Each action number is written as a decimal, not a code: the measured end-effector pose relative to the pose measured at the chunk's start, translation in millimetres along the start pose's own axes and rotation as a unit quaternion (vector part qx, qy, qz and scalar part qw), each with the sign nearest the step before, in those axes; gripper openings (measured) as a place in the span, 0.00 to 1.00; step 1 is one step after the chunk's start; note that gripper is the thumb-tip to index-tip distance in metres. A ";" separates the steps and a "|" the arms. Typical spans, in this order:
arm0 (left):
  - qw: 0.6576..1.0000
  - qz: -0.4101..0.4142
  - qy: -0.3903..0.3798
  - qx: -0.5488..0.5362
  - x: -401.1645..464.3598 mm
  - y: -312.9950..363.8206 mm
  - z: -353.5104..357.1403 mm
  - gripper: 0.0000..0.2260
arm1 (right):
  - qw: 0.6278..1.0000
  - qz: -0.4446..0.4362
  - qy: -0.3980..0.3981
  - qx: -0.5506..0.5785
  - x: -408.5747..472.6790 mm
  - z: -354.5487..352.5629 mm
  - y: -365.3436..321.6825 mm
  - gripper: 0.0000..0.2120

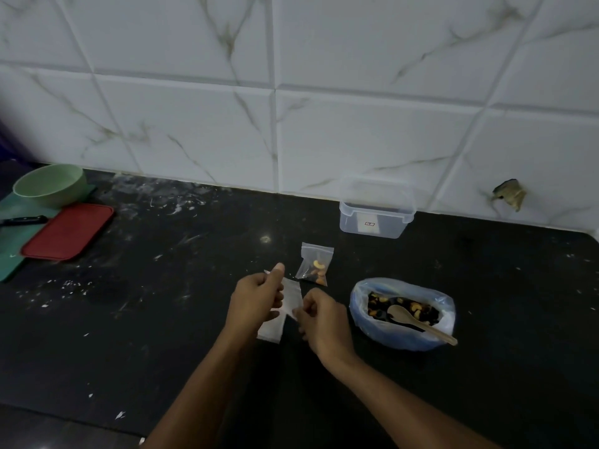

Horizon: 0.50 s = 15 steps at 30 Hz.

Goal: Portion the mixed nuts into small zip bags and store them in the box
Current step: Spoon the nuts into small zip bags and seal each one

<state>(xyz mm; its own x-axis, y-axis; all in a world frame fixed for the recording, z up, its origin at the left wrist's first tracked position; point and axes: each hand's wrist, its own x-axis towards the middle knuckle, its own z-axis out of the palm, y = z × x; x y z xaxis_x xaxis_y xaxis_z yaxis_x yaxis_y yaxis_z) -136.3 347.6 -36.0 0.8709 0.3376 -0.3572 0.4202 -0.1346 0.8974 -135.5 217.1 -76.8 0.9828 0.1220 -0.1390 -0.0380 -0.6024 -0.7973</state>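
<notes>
The empty zip bag (pixel 291 298) you hold sits above the worktop's (pixel 181 319) middle, your left hand (pixel 256 299) pinching one side of it and your right hand (pixel 321 319) pinching the other. It looks thin, limp and slippery, so grip the lips at the mouth (not the body). Just behind lies a filled bag (pixel 316 264); the mixed nuts (pixel 402 307) with a wooden spoon (pixel 418 320) sit right, the clear box (pixel 376 212) at the back edge against the tiled wall (pixel 324 92).
</notes>
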 end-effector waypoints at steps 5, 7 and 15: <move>0.995 -0.019 -0.081 -0.052 0.6 28.5 19.2 0.11 | 0.986 -0.123 0.077 -0.082 0.7 -26.9 9.2 0.06; 0.995 -0.005 -0.098 -0.032 0.6 32.8 29.2 0.09 | 0.988 -0.119 0.066 -0.077 -0.9 -39.4 11.8 0.06; 0.980 0.128 -0.127 0.083 -5.4 42.7 73.5 0.12 | 0.985 -0.052 0.155 0.049 -8.2 -98.2 15.8 0.03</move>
<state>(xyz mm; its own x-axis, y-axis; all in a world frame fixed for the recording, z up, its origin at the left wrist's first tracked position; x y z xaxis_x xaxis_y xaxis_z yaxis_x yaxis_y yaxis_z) -104.4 271.5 -14.8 0.9798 0.0333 -0.1974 0.1968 -0.3421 0.9188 -126.4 129.1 -30.6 0.9898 -0.0766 0.1200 0.0632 -0.5184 -0.8528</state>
